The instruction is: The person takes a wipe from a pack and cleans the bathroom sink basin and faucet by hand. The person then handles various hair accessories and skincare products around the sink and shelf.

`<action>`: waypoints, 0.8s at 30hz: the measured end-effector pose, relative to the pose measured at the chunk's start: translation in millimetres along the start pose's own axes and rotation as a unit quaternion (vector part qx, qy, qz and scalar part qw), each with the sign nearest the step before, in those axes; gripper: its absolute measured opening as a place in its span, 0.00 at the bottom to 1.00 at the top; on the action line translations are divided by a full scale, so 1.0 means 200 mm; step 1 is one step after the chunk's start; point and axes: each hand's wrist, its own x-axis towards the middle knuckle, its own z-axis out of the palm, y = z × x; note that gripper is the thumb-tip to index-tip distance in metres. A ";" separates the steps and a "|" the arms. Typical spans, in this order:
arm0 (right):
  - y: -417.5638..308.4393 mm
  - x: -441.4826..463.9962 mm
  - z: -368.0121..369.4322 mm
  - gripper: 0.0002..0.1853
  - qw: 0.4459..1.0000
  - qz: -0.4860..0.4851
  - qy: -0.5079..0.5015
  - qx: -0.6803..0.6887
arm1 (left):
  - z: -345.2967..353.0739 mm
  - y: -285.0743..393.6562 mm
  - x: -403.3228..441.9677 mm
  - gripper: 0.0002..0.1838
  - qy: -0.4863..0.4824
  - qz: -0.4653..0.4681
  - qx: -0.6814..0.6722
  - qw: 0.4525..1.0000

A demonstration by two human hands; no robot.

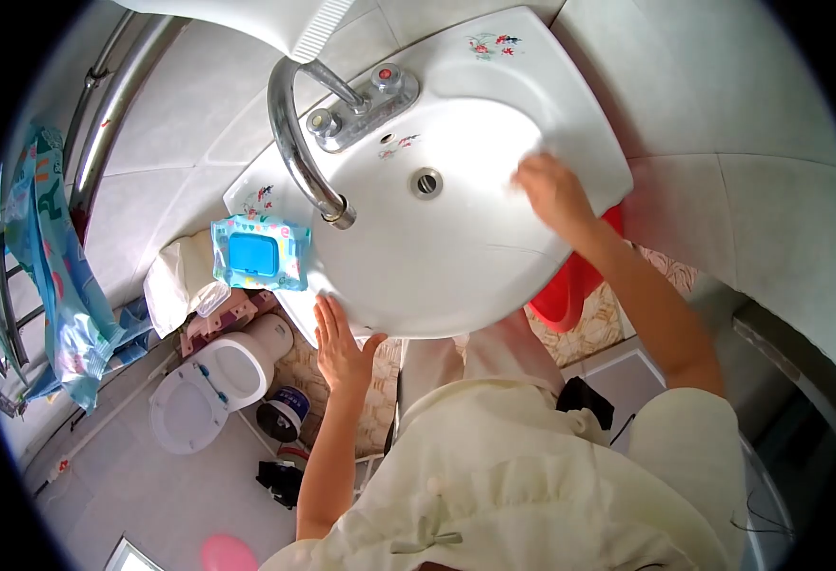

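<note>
A white washbasin with small flower decals fills the middle of the view. My right hand is at the basin's right inner wall, its fingers curled and smeared by motion. Whatever it may hold is hidden against the white surface. Against the front left edge of the basin rests my left hand, fingers stretched out and holding nothing. Just beyond it, a blue pack of wet wipes with its lid closed lies on the basin's left corner.
A curved chrome faucet reaches over the basin from the back left, with two knobs beside it. Below left are a toilet and a dark bucket. A red tub stands under the right side. Metal pipes run along the left wall.
</note>
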 end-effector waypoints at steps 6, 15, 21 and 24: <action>0.18 0.64 0.11 0.04 0.948 0.153 0.276 -0.049 | 0.02 -0.01 0.00 0.56 -0.006 -0.006 0.015 1.000; -0.22 0.60 0.33 0.05 0.983 0.020 0.180 0.017 | -0.01 0.00 0.00 0.57 -0.010 -0.011 -0.001 1.000; 0.16 0.60 0.11 0.08 0.896 0.201 0.389 -0.074 | 0.01 -0.02 -0.01 0.57 0.002 0.000 0.002 1.000; 0.24 0.63 0.13 0.07 0.897 0.208 0.364 -0.139 | 0.00 -0.01 -0.01 0.56 -0.001 -0.002 0.002 1.000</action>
